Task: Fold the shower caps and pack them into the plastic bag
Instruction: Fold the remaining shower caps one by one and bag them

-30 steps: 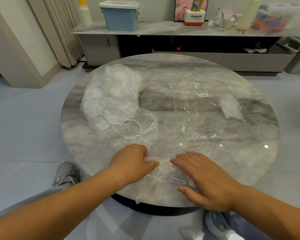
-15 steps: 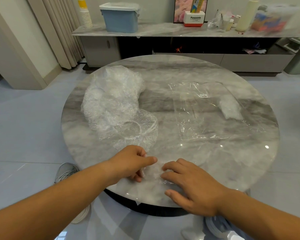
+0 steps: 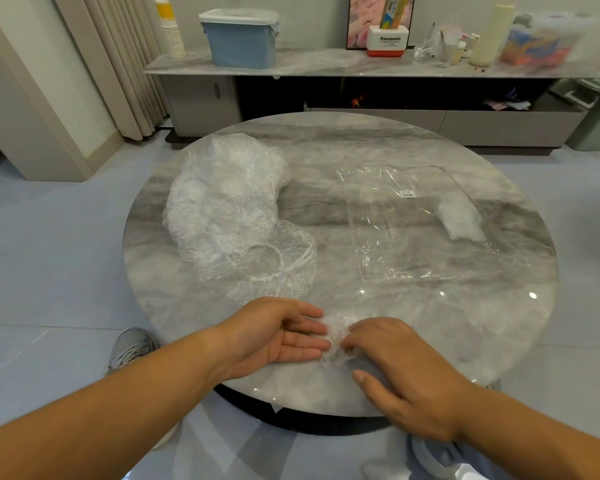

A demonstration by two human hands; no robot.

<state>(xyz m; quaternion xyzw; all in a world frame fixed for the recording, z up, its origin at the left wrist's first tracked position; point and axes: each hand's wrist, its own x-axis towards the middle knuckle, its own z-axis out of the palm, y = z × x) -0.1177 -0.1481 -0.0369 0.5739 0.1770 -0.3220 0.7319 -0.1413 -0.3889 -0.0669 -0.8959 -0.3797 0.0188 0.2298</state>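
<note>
A crumpled clear shower cap [image 3: 336,336] lies bunched small near the front edge of the round marble table [image 3: 378,147]. My left hand [image 3: 278,334] rests flat beside it, fingers straight and touching its left side. My right hand [image 3: 395,362] curls its fingertips onto the cap's right side and pinches the plastic. A heap of loose shower caps [image 3: 232,209] sits at the table's left. The clear plastic bag [image 3: 409,220] lies flat at the right, with a folded cap [image 3: 461,216] inside near its far end.
A long marble sideboard [image 3: 326,65] stands behind the table with a blue lidded bin [image 3: 241,39], stacked paper cups [image 3: 170,29] and a Panasonic box [image 3: 388,41]. A grey shoe [image 3: 132,346] is on the floor at the lower left.
The cap has been gathered smaller between my hands. My left hand went from a fist to flat fingers, and my right hand went from pressing flat to curled fingertips.
</note>
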